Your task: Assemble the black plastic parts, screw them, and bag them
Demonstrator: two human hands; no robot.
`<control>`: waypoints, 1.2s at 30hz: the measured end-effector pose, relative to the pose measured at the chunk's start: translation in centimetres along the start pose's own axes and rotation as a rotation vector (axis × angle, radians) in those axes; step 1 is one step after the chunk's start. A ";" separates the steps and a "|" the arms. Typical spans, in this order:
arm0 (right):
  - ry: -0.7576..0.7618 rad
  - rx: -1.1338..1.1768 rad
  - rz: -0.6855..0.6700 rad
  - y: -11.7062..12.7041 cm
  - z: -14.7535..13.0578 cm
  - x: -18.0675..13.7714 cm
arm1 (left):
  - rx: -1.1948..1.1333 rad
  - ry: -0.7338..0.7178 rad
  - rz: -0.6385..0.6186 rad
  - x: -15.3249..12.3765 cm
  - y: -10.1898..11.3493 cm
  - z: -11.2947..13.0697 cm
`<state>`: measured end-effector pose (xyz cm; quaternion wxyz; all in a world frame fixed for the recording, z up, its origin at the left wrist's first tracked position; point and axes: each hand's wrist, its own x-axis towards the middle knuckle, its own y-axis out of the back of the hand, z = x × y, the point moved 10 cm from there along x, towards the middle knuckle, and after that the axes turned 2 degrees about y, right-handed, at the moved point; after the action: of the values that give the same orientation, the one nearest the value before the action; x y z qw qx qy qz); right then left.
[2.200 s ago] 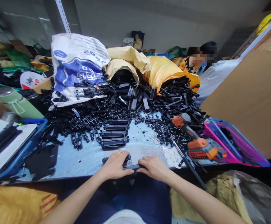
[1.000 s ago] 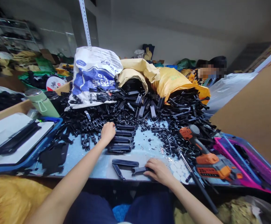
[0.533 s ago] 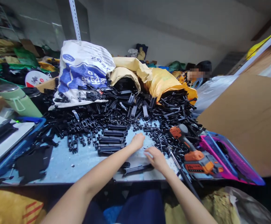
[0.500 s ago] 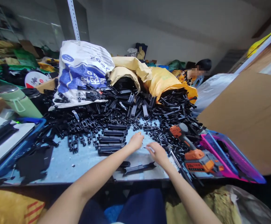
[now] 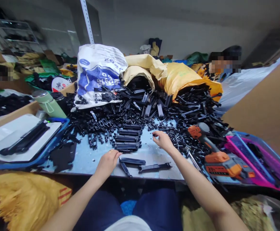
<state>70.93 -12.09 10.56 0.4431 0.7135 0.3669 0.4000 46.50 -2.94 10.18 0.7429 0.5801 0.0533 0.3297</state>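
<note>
My left hand (image 5: 108,160) rests near the front edge of the light-blue table (image 5: 87,157). Its fingers curl onto the left end of a black hinged plastic part (image 5: 132,161). A second long black arm (image 5: 154,166) of that part lies just to its right. My right hand (image 5: 162,140) reaches further in, with fingertips pinched together at the edge of scattered small black pieces (image 5: 176,141). What they pinch is too small to see. A neat stack of black bars (image 5: 127,139) lies between the two hands.
A big heap of black plastic parts (image 5: 142,107) spills from a white-blue sack (image 5: 99,70) and yellow sacks (image 5: 180,78). An orange drill (image 5: 217,157) lies right, beside a pink basket (image 5: 258,157) and cardboard (image 5: 270,102). At left are a blue tray (image 5: 58,136) and a green bottle (image 5: 48,104). A person (image 5: 224,62) sits behind.
My left hand has drawn back from the middle of the table to the hinged part at the front edge. My right hand has stretched forward to the small loose pieces.
</note>
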 end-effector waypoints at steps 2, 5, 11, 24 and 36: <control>0.061 0.153 0.027 0.9 -2.4 -1.7 | 0.069 -0.010 0.005 0.1 -0.3 0.5; 0.065 0.440 0.057 1.7 -4.6 -4.3 | 0.151 -0.075 -0.024 0.3 -0.9 1.6; 0.040 0.679 0.009 0.2 -6.4 -7.4 | 0.233 -0.062 0.029 0.3 -0.3 1.6; 0.254 0.416 -0.115 -0.3 -9.5 -8.0 | 0.111 -0.325 0.244 -2.4 -0.4 3.7; 0.327 0.442 -0.027 -1.7 -8.3 -9.6 | 0.151 -0.344 0.003 -1.0 -1.4 3.9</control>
<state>59.22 -17.12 9.06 0.2168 0.7140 0.5212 0.4141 48.08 -6.88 9.90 0.6949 0.6821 -0.0509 0.2218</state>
